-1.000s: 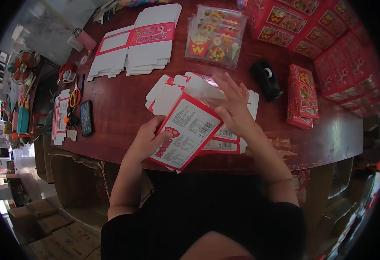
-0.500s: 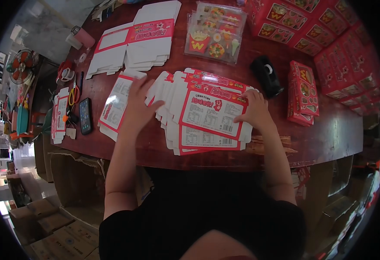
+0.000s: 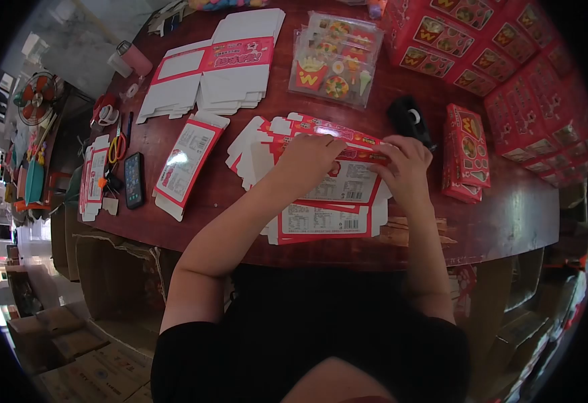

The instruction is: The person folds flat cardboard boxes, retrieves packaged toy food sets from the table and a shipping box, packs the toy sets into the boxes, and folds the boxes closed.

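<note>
In front of me lies a pile of flattened red-and-white printed cartons (image 3: 324, 221). On the top carton (image 3: 351, 185), my left hand (image 3: 313, 160) has its fingers curled at the far red panel. At that panel's right end my right hand (image 3: 407, 164) grips the edge between thumb and fingers. The far panel looks partly raised along its fold. My left hand covers the carton's left part. A separate printed carton (image 3: 190, 158) rests to the left, touched by neither hand.
White carton blanks (image 3: 233, 80) and clear packs of toy food (image 3: 334, 67) lie at the back. A black tape dispenser (image 3: 409, 121) and a filled red box (image 3: 465, 151) stand right, before stacked boxes (image 3: 535, 101). Scissors (image 3: 116, 146) and a phone (image 3: 133, 180) lie left.
My left hand has moved right, from beside the separate carton onto the top carton of the pile. My right hand has shifted slightly and now grips the far edge.
</note>
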### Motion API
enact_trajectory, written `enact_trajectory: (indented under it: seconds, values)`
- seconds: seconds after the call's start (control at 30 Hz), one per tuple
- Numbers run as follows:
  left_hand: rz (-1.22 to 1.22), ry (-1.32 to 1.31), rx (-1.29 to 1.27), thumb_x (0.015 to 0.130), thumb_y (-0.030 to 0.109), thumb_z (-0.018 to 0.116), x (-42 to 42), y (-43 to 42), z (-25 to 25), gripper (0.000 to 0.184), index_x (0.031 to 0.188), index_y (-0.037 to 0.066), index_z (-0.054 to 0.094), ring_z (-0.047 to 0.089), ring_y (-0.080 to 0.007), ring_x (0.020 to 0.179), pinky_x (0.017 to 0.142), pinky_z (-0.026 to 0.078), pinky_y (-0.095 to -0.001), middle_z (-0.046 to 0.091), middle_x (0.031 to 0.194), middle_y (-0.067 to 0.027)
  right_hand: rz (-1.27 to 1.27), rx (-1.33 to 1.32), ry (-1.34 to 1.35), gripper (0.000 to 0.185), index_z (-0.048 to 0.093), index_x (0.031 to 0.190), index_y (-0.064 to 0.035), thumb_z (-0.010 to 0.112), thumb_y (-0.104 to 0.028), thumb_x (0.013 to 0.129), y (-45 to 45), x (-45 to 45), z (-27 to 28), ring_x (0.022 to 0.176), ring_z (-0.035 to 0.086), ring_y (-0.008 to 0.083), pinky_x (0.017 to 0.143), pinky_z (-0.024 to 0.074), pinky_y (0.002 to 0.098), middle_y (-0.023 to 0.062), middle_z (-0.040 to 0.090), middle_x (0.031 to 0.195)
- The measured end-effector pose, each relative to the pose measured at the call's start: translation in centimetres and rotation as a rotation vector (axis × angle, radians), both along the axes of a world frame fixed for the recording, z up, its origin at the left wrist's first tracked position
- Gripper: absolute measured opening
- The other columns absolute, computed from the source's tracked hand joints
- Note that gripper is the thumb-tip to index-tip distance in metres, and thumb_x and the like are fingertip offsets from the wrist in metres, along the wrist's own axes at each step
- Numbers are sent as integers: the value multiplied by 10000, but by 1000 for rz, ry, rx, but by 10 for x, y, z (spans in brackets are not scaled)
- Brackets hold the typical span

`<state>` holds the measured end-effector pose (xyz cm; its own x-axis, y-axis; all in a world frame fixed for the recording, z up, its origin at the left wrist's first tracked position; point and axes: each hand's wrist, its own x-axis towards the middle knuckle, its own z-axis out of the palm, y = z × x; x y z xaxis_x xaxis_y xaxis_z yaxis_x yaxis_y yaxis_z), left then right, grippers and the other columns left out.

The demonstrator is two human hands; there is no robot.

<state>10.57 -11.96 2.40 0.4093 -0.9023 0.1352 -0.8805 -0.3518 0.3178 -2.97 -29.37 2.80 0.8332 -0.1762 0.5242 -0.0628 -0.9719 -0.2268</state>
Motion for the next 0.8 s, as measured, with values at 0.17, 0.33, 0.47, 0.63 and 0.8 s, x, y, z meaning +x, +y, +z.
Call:
enact_trajectory:
  seconds: [0.17,0.33,0.47,0.63,0.8]
  values:
    - [59,407,-147,791,134,646,-3,33,47,175,907,6,616,588,-220,630,599,461,-314,610,709,-121,-107,129,-398,480,550,1014,-53,780,-301,673,8,-7,-22,1006,444,265,899,313,393,101,489,1049]
    - [50,717,-161,891,201,557,-23,55,46,200,881,5,595,573,-277,659,622,438,-346,594,731,-151,141,1059,130,293,599,927,6,741,-174,743,36,-7,-6,787,577,149,697,470,301,74,630,869]
    - [158,1009,-147,960,235,438,-44,69,34,251,1000,5,529,552,-181,773,719,431,-297,580,828,-110,296,1288,309,221,622,906,26,719,-108,759,49,-8,-3,766,596,84,680,498,254,58,671,813]
    - [171,1359,-255,962,264,426,-48,87,21,278,1083,16,459,479,-166,957,837,405,-309,492,1029,-108,501,847,130,204,651,786,-2,768,-134,684,62,-10,6,548,551,188,535,427,302,93,603,648]
    - [20,171,-396,887,261,554,-54,95,35,405,1169,6,413,520,-294,1012,874,416,-348,481,1099,-174,506,694,-132,173,661,734,-46,778,-134,643,78,-2,15,558,529,238,517,406,332,94,572,627]
